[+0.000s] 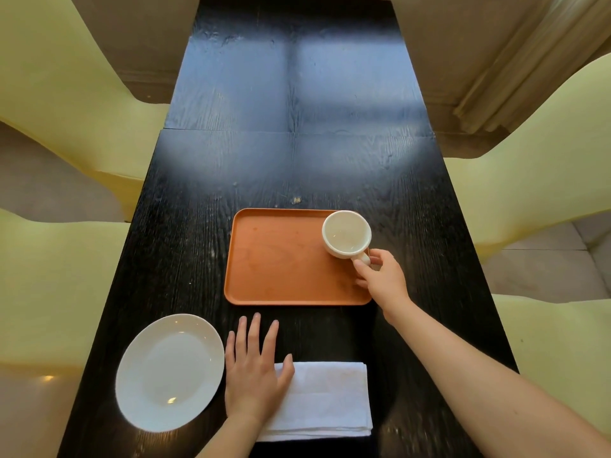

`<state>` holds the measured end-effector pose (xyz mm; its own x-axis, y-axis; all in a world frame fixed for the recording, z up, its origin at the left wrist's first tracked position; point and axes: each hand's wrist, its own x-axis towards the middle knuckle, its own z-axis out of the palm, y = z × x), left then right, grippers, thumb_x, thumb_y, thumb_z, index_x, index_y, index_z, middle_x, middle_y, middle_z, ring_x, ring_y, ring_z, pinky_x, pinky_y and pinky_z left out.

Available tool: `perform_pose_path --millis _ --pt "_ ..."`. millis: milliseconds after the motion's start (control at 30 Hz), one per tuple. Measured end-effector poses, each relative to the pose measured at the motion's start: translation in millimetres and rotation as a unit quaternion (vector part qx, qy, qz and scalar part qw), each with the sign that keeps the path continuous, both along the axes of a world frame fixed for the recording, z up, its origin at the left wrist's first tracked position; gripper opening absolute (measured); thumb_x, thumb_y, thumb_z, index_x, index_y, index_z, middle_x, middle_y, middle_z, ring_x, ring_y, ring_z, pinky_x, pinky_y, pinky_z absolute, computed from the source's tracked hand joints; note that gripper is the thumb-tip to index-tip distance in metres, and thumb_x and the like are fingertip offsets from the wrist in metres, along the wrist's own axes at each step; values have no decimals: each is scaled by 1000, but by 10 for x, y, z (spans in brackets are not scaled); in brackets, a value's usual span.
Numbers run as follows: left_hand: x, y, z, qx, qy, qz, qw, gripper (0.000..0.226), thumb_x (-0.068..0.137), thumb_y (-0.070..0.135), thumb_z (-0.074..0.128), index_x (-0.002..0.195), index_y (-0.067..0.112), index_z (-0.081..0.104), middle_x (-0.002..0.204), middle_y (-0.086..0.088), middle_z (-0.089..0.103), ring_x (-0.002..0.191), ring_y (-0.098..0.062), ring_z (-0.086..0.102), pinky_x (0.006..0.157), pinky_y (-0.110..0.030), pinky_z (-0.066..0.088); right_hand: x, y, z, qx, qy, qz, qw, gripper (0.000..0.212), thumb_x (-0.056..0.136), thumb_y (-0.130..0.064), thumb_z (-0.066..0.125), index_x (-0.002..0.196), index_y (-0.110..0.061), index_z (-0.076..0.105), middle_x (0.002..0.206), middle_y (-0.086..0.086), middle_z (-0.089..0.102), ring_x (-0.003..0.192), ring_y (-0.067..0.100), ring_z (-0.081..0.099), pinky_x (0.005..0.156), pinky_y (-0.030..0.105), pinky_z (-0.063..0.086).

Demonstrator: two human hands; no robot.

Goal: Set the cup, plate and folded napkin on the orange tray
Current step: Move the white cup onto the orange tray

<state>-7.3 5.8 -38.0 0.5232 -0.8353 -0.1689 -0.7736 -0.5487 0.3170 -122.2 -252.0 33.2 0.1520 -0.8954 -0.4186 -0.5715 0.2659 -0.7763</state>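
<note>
Working from the black table, which runs long and narrow away from me between pale yellow chairs, I have the orange tray lying square at its middle, bare except at its two o'clock corner. The plate sits on the table at the tray's seven o'clock, well clear of its rim, and the napkin lies folded at the tray's six o'clock, just right of the plate. My left hand rests flat and spread between them, its heel and thumb over the napkin's left edge, gripping nothing. The cup, empty and upright, is over that far right corner of the tray with its handle pointing to five o'clock, and my right hand pinches that handle between thumb and fingers. I cannot tell whether the base is fully down or a shade above the tray. To finish this step well I judge I should lower it straight, feel the base seat flat inside the rim instead of on it, then loosen my fingers without twisting the handle, since the cup stands close to the edge. Kept in this corner, it leaves room for plate and napkin.
</note>
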Motion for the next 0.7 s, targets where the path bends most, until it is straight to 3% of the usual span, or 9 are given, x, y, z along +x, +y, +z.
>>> perform_pose_path --millis 100,233,300,367,500,600,700 --pt "11 -11 61 -1 14 9 1000 68 84 54 43 144 23 50 157 -13 39 151 -34 24 123 -48 9 -177 262 63 -37 30 -17 999 37 98 -23 67 133 -19 57 112 -6 61 97 17 68 78 33 61" --pt "86 46 120 17 54 -9 998 67 94 57 36 154 28 32 167 -6 17 156 -25 -1 125 -39 -8 -563 768 38 -38 49 25 998 28 96 -20 68 123 -25 63 103 -8 68 90 11 69 80 34 63" --pt "128 67 166 21 86 -10 996 66 97 55 39 155 25 28 169 -4 10 155 -21 -6 124 -37 -8 -696 972 2 -34 89 58 994 27 95 -20 69 122 -23 66 104 -8 68 93 9 67 85 37 62" --pt "129 109 240 31 116 -2 993 65 99 51 39 156 24 24 169 -3 7 155 -19 -6 123 -35 -2 -759 1117 -33 -39 116 74 990 26 95 -18 70 121 -19 68 106 -6 68 92 5 64 84 29 57" --pt "90 366 457 0 159 48 986 57 98 39 49 151 24 36 164 -1 25 153 -18 17 120 -34 22 -697 1300 -7 -79 145 104 981 25 95 -14 71 120 -16 70 113 -2 69 96 7 61 86 26 53" --pt "153 636 600 -54 137 89 985 41 96 28 56 136 20 57 137 5 54 123 -10 49 103 -26 41 -539 1422 49 -117 141 153 971 26 92 -12 73 117 -18 71 109 -5 69 97 7 62 87 25 54" --pt "224 892 681 -76 131 121 981 27 94 19 60 121 16 65 114 5 60 100 -9 55 87 -23 47 -393 1517 66 -148 144 218 954 25 91 -11 74 115 -19 72 107 -6 68 99 7 60 85 23 50"
